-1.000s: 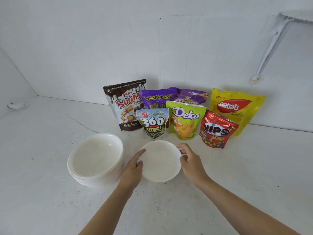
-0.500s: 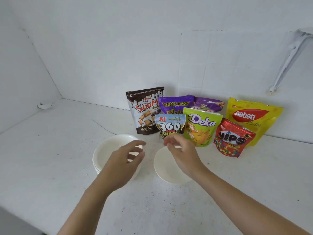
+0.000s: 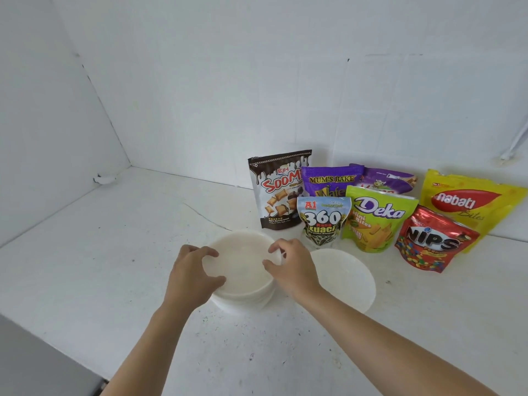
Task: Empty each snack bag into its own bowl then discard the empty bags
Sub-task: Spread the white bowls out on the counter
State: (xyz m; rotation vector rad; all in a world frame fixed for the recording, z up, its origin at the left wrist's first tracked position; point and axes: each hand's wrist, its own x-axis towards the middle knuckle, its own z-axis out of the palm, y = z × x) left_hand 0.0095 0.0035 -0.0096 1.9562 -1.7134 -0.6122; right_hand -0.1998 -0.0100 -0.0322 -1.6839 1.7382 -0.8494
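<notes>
A stack of white bowls [image 3: 243, 270] stands on the white counter. My left hand [image 3: 194, 272] grips the top bowl's left rim, and my right hand [image 3: 291, 267] pinches its right rim. A single white bowl [image 3: 343, 281] sits just to the right of the stack. Behind them stand several sealed snack bags: brown Soomi [image 3: 278, 190], small 360 Kuaci [image 3: 323, 221], purple Mum's Bake [image 3: 331, 181], a second purple bag [image 3: 385, 181], green Deka [image 3: 377, 218], red Nips [image 3: 431, 241] and yellow Nabati [image 3: 468, 204].
White walls [image 3: 257, 95] close the counter at the back and left, meeting in a corner. The counter's front edge [image 3: 57, 347] drops off at lower left. A white bracket [image 3: 514, 147] hangs on the wall at far right.
Both hands left the single bowl and moved left to the stack of bowls, where they now hold the top bowl's rim. The view has swung left.
</notes>
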